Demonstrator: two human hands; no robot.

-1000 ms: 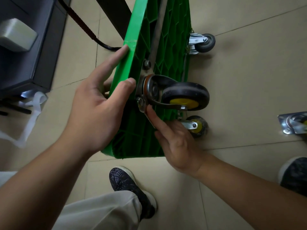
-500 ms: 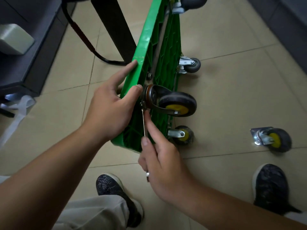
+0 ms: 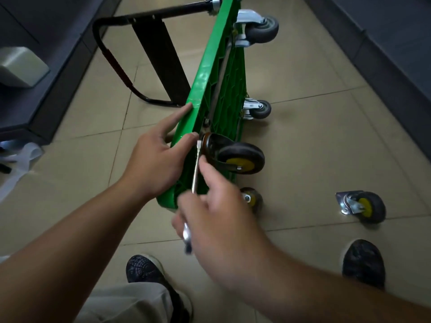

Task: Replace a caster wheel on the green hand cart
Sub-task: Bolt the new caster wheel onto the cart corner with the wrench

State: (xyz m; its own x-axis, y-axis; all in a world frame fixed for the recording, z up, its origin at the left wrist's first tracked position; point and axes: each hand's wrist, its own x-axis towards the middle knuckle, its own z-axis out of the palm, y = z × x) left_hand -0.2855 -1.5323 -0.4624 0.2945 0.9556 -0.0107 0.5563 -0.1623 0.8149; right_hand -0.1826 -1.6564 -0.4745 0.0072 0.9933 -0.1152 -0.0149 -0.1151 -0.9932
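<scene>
The green hand cart [image 3: 211, 73] stands on its side edge on the tiled floor, underside facing right. My left hand [image 3: 155, 157] grips its upper edge, thumb beside the mounting plate of a black caster with a yellow hub [image 3: 240, 159]. My right hand [image 3: 214, 213] holds a slim metal wrench [image 3: 195, 173], whose head sits at that caster's plate. A second yellow-hub caster [image 3: 253, 199] shows partly behind my right hand. Two grey casters [image 3: 262, 26] [image 3: 260, 109] sit farther along the cart. A loose caster with a metal plate [image 3: 363, 206] lies on the floor at right.
The cart's black folded handle [image 3: 121, 73] lies on the floor to the left. Dark furniture [image 3: 35, 94] runs along the left side and a dark wall base [image 3: 377, 54] along the right. My two dark shoes [image 3: 144, 269] [image 3: 362, 259] stand near the cart.
The view has pulled back and tilted up, showing more of the cart. My right hand slid down the wrench toward me while its head stayed at the caster plate. My left hand kept its grip.
</scene>
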